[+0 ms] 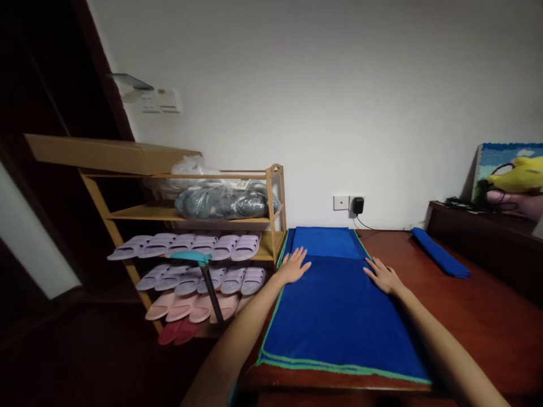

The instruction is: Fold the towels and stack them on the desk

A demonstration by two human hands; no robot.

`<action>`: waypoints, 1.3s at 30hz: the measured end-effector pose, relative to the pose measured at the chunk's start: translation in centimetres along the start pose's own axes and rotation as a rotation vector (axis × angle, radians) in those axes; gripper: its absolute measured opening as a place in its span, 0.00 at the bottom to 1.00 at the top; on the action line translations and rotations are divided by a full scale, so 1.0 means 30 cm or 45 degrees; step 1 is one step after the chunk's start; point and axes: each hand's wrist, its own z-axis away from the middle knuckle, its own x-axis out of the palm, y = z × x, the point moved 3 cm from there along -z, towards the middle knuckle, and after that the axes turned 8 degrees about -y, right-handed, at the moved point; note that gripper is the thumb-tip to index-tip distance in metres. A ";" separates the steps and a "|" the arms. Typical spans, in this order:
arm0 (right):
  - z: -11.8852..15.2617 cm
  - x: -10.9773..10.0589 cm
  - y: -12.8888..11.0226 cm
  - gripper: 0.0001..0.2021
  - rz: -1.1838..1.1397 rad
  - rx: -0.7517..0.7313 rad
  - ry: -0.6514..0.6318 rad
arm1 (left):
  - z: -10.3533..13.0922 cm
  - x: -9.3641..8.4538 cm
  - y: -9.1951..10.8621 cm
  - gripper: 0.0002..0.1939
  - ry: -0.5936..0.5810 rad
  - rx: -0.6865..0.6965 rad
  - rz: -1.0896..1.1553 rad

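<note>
You are resting left hand (294,266) and right hand (384,276) palm-down, fingers spread, gripping nothing, at opposite long sides of the cloth (339,316). It is running lengthwise from the table's (475,328) front edge toward its back. Roll (441,253) is lying rightward; rack (277,215) is standing off the left edge.

A green-edged blue cloth (343,316) lies flat on the reddish-brown table (470,311), far end folded over.

Dim light, palest on the wall (314,124), leaves the left side deeply shadowed.
</note>
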 end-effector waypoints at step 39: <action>0.235 0.026 0.027 0.36 0.197 0.025 -0.079 | 0.170 0.068 0.040 0.32 -0.153 0.005 -0.067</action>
